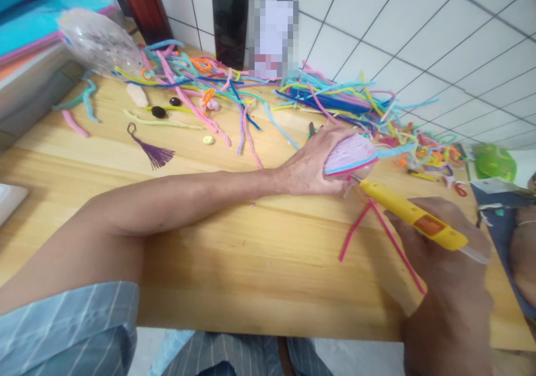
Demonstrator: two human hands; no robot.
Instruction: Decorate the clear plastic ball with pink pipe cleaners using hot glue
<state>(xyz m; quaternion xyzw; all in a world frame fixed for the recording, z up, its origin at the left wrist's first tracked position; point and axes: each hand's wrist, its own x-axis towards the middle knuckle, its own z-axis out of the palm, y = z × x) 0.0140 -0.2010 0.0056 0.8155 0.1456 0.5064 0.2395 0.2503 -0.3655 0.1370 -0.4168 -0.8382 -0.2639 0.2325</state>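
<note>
My left hand (310,161) is wrapped round a rounded lilac craft piece (352,151) with light blue and dark pink strips along its lower edge. A light blue pipe cleaner (396,151) extends from it to the right. In my right hand (444,242) is a yellow hot glue gun (404,205), with a clear glue stick (475,253) poking out of its back end. The gun's nozzle is at the lower edge of the lilac piece; whether it touches I cannot tell. Below hangs or lies a bent dark pink pipe cleaner (391,233), partly behind my right hand.
Colourful pipe cleaners (326,99) are heaped along the tiled wall. A purple tassel (153,150), black oval pieces (158,112) and a plastic bag (100,43) lie at the left. Two phones, one dark (229,21), lean on the wall. Another person's arm (525,253) shows at the right edge.
</note>
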